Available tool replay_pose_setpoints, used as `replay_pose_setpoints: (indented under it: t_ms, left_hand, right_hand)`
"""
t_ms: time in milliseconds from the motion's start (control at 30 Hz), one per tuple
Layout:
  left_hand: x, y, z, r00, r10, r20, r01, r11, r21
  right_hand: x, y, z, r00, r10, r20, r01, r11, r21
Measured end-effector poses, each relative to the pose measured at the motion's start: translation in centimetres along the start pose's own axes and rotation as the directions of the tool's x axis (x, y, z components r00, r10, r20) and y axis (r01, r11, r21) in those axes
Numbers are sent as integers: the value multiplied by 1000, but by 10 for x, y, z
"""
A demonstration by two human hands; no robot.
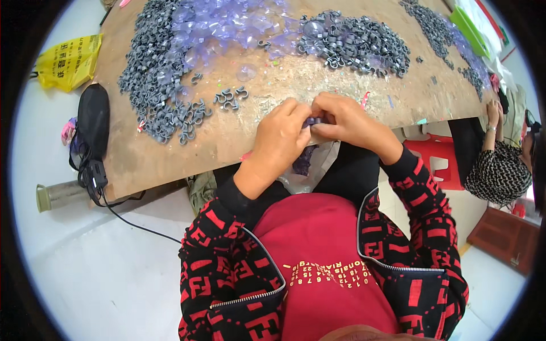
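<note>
At the table's near edge my left hand [282, 134] and my right hand [345, 121] meet, fingers pinched together. Between their fingertips is a small dark plastic clip [312, 121], mostly covered by the fingers; a purplish tint shows on it. Beyond my hands lies a heap of grey plastic clips [355, 45], and a few loose grey clips [230, 99] sit to the left of them. Clear purple suction cups [227, 25] are piled at the far middle. Below my hands, a clear bag [313, 169] with dark purple pieces rests at my lap.
A larger heap of grey clips [149, 68] covers the left of the wooden table [148, 165]. A yellow bag [71, 61] and a black cylindrical object [94, 122] with a cord are at the left edge. At right, another person [499, 170] sits near a red stool [438, 159] and a green tray [470, 31].
</note>
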State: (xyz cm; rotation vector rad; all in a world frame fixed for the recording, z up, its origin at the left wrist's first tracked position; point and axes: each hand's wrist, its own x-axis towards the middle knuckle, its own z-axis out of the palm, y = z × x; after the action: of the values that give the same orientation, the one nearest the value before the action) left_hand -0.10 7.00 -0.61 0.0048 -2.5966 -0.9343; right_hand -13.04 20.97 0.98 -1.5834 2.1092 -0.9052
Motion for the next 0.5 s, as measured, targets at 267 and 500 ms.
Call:
replay_pose_setpoints:
  t_ms: [267,500]
  left_hand:
    - [-64,31,14,999,22,-27,-27,971,-238]
    - [-84,7,44,975,-150,162,165,983,-79]
  right_hand:
    - [8,25,-31,898,107,-427,-89,994,61]
    - [83,76,-52,774,-158,-613,-205,854,-479]
